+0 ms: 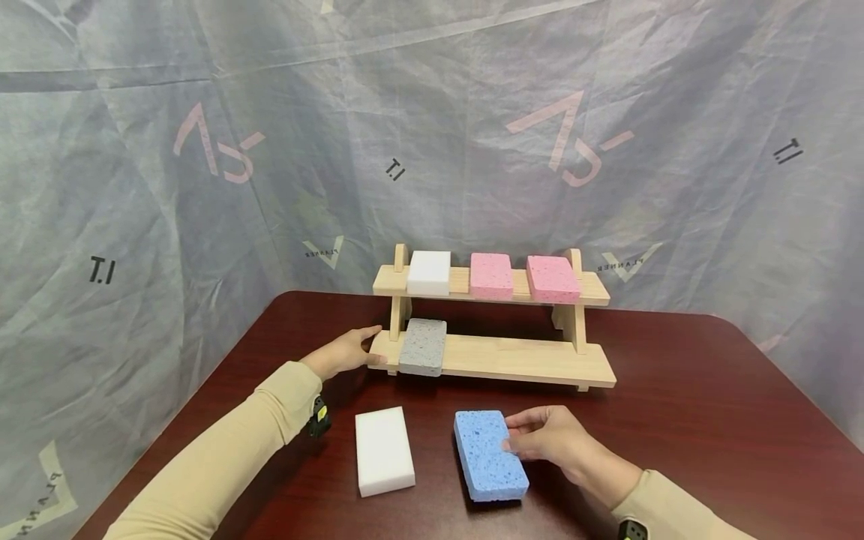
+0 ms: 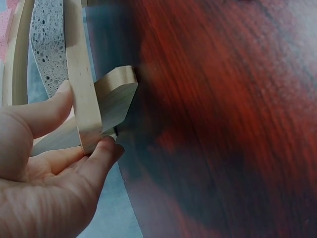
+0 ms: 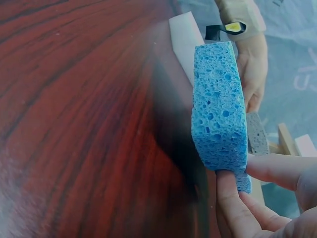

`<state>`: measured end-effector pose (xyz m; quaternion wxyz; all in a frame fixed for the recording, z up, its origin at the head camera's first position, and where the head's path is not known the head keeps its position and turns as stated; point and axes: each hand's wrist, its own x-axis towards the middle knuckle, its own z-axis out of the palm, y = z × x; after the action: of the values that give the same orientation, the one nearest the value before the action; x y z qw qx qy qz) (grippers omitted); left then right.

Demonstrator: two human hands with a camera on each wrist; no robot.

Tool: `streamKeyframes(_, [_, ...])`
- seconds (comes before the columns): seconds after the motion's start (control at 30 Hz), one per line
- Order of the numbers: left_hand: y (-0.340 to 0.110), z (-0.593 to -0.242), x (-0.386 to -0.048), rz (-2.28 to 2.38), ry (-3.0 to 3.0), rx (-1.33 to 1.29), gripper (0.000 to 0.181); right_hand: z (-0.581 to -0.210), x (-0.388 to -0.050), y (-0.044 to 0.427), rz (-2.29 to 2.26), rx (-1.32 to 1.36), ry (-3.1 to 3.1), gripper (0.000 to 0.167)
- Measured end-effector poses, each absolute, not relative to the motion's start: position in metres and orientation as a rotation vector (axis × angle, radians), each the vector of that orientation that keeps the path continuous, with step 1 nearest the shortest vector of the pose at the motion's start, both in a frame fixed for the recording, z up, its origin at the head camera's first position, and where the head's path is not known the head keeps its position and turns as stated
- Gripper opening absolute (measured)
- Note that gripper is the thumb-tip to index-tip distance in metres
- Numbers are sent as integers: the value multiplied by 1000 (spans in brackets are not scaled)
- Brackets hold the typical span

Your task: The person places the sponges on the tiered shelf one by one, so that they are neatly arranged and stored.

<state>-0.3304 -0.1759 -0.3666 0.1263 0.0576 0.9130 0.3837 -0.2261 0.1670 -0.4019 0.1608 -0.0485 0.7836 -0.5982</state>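
My right hand pinches a blue sponge by its right edge, thumb on one face and fingers on the other. In the right wrist view the sponge shows its pitted side, tilted above the table. My left hand grips the left end of the lower board of a wooden two-tier rack; the left wrist view has the thumb on one face of the board and the fingers on the other. A grey sponge lies on that board, just right of the left hand.
On the upper tier sit a white sponge, a pink sponge and another pink sponge. Another white sponge lies on the dark red table, between the forearms. Behind the rack hangs a grey printed cloth.
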Motion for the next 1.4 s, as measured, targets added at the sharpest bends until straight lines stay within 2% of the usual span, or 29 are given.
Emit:
streamKeyframes(0.8, [-174, -368, -333, 1082, 2684, 117, 73, -361, -243, 174, -1791, -63, 2304, 47])
streamKeyframes(1.4, [-175, -368, -333, 1084, 2684, 136, 72, -344, -281, 177, -1818, -4, 2339, 52])
